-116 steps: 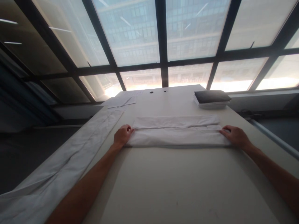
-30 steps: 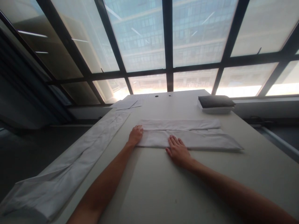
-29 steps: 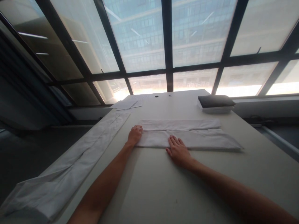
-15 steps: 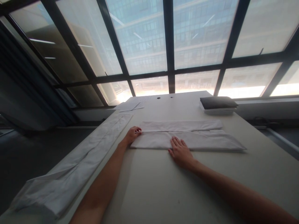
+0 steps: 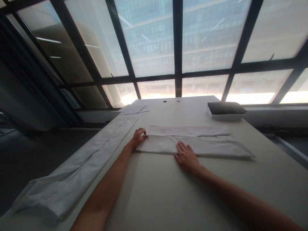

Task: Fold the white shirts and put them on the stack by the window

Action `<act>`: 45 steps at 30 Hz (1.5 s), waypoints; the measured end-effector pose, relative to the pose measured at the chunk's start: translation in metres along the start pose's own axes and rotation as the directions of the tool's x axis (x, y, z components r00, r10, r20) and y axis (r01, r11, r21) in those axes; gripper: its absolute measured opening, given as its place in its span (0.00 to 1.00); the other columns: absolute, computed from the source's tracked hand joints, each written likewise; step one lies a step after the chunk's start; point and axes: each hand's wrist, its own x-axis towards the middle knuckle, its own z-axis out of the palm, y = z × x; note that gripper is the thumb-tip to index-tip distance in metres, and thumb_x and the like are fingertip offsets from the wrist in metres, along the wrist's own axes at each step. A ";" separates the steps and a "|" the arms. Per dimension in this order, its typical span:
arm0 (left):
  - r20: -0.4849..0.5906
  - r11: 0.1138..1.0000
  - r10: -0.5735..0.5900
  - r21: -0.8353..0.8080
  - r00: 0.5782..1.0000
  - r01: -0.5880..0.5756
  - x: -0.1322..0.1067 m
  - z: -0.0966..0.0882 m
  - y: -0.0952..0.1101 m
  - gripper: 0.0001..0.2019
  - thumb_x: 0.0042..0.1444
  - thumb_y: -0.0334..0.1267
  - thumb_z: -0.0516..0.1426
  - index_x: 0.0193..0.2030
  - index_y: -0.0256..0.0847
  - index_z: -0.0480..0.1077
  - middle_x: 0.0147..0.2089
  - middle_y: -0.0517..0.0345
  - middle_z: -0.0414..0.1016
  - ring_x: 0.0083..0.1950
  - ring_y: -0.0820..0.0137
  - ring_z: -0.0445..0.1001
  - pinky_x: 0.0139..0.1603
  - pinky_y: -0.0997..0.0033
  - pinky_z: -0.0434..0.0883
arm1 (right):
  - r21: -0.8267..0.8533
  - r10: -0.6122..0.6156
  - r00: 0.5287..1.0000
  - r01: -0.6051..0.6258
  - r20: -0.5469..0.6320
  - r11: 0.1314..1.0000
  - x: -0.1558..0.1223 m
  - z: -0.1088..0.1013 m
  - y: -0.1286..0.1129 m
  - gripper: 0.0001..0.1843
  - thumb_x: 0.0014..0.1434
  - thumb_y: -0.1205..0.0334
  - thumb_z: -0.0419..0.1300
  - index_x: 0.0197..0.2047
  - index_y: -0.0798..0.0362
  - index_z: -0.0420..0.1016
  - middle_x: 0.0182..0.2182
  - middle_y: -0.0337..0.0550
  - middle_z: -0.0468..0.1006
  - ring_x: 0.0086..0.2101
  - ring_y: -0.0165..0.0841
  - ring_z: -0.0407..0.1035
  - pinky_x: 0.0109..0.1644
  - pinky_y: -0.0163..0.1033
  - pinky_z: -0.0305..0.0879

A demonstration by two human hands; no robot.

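A folded white cloth (image 5: 207,147) lies lengthwise across the white table (image 5: 154,192), with a seam-like gap between its far and near layers. At its left end, my left hand (image 5: 139,136) has thumb and fingers pinched together on the cloth's edge. My right hand (image 5: 187,157) rests flat on the near layer, around the middle of its front edge, fingers stretched out. The cloth's right end narrows to a pointed corner at the front.
Along the table's left edge stretches a second long white cloth (image 5: 84,163), rumpled toward me. Paper sheets (image 5: 136,109) lie at the far left. At the far right sits a stack of folded fabric (image 5: 226,110) with a dark piece on top. Large windows (image 5: 202,35) stand behind.
The view has shifted slightly, so everything sits a little differently in the picture. My left fingers have closed a bit more on the cloth's edge; my right hand stays in place on it.
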 end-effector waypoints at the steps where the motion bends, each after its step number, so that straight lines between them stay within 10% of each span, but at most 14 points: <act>1: -0.015 1.000 0.012 -0.013 1.000 -0.013 0.000 -0.001 0.001 0.07 0.55 0.41 0.61 0.34 0.42 0.69 0.53 0.51 0.73 0.55 0.60 0.68 0.62 0.56 0.62 | 0.000 -0.001 1.000 0.001 -0.002 1.000 0.000 0.000 0.000 0.35 0.70 0.51 0.45 0.73 0.64 0.53 0.72 0.57 0.50 0.71 0.43 0.43 0.73 0.51 0.38; 9: -0.005 0.994 -0.105 -0.030 0.994 0.104 0.001 0.004 -0.001 0.23 0.58 0.40 0.58 0.61 0.45 0.66 0.42 0.58 0.77 0.44 0.64 0.74 0.52 0.63 0.69 | -0.002 -0.003 1.000 0.003 0.003 1.000 0.000 0.001 0.000 0.35 0.70 0.51 0.45 0.73 0.63 0.53 0.72 0.57 0.50 0.71 0.42 0.43 0.73 0.52 0.38; 15: -0.091 0.961 -0.069 0.263 0.993 0.090 0.006 0.010 0.026 0.23 0.60 0.34 0.54 0.62 0.42 0.69 0.56 0.47 0.74 0.59 0.55 0.70 0.60 0.57 0.67 | -0.016 -0.007 1.000 0.007 -0.005 1.000 -0.001 0.001 0.000 0.35 0.70 0.51 0.44 0.73 0.65 0.53 0.72 0.56 0.50 0.71 0.43 0.44 0.73 0.52 0.38; 19: 0.122 0.962 0.043 0.262 0.992 -0.074 0.007 0.026 0.050 0.24 0.69 0.39 0.44 0.68 0.39 0.63 0.70 0.46 0.63 0.71 0.59 0.59 0.72 0.53 0.54 | -0.018 -0.007 1.000 0.007 0.003 1.000 0.000 0.001 0.000 0.36 0.70 0.52 0.45 0.73 0.64 0.53 0.72 0.56 0.50 0.71 0.42 0.43 0.73 0.52 0.38; 22: 0.257 0.943 -0.115 0.331 0.959 0.025 0.003 0.033 0.048 0.28 0.71 0.47 0.40 0.72 0.38 0.57 0.75 0.42 0.52 0.76 0.55 0.49 0.72 0.41 0.48 | -0.019 -0.004 1.000 0.004 0.006 1.000 0.000 0.001 0.001 0.35 0.70 0.52 0.45 0.73 0.63 0.54 0.72 0.55 0.50 0.71 0.42 0.43 0.73 0.52 0.38; 27: 0.169 0.889 -0.283 0.417 0.944 0.191 -0.003 0.024 0.034 0.30 0.71 0.49 0.39 0.73 0.35 0.54 0.75 0.36 0.50 0.76 0.49 0.47 0.70 0.32 0.48 | -0.010 -0.014 1.000 0.014 -0.001 1.000 -0.001 0.002 0.001 0.35 0.70 0.51 0.45 0.73 0.63 0.54 0.72 0.56 0.50 0.71 0.42 0.43 0.73 0.52 0.37; 31: 0.054 0.898 -0.136 0.429 0.989 0.100 0.000 0.030 0.069 0.29 0.71 0.44 0.42 0.73 0.30 0.55 0.74 0.33 0.53 0.76 0.48 0.46 0.71 0.35 0.45 | 0.006 -0.001 1.000 0.001 -0.004 1.000 0.000 -0.001 -0.002 0.34 0.71 0.51 0.45 0.73 0.64 0.55 0.72 0.57 0.51 0.71 0.42 0.43 0.73 0.52 0.38; 37: 0.293 0.954 0.230 0.119 0.928 -0.274 -0.006 0.076 0.152 0.26 0.72 0.44 0.40 0.73 0.46 0.57 0.75 0.51 0.54 0.76 0.59 0.49 0.73 0.47 0.50 | 0.126 0.076 0.997 -0.072 -0.030 0.989 0.017 -0.016 0.009 0.30 0.73 0.58 0.36 0.69 0.55 0.64 0.67 0.49 0.66 0.66 0.34 0.58 0.69 0.41 0.51; 45: 0.360 0.939 0.258 0.124 0.897 -0.320 -0.012 0.086 0.155 0.27 0.72 0.48 0.43 0.75 0.51 0.52 0.77 0.54 0.45 0.77 0.54 0.44 0.73 0.42 0.46 | -0.036 0.334 0.942 -0.335 -0.010 0.942 0.007 -0.018 0.073 0.40 0.70 0.48 0.42 0.75 0.67 0.43 0.74 0.57 0.40 0.72 0.42 0.32 0.73 0.52 0.32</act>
